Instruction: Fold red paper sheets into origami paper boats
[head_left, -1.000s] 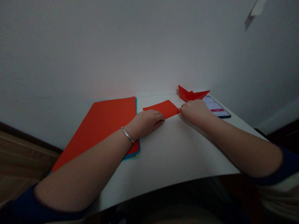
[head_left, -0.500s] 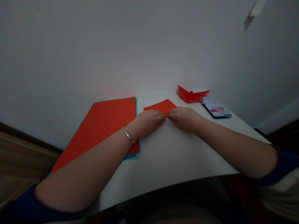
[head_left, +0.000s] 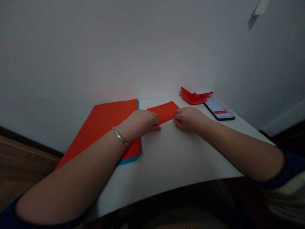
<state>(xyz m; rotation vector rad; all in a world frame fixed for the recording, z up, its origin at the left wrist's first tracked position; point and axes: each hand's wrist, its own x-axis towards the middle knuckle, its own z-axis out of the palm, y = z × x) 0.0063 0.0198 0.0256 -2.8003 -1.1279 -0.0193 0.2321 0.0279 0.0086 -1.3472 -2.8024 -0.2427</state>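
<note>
A red-orange folded sheet of paper (head_left: 164,111) lies on the white table between my two hands. My left hand (head_left: 145,122), with a silver bangle at the wrist, covers the paper's left near part. Its fingers are curled onto the paper and the thumb sticks out at the near edge. At the right near corner, my right hand (head_left: 188,119) has its fingers bent together, pinching the paper's edge. Both hands hide the corners beneath them.
To the left, a stack of coloured paper (head_left: 107,121) has a red-orange sheet on top. A folded red paper boat (head_left: 194,98) stands by the wall (head_left: 152,47). Beside it a phone (head_left: 220,111) lies with a lit screen. The white table's (head_left: 171,165) front edge faces me.
My left hand has slid left along the paper's near edge, away from my right hand, uncovering more of the sheet. My right hand has shifted slightly and stays at the right corner.
</note>
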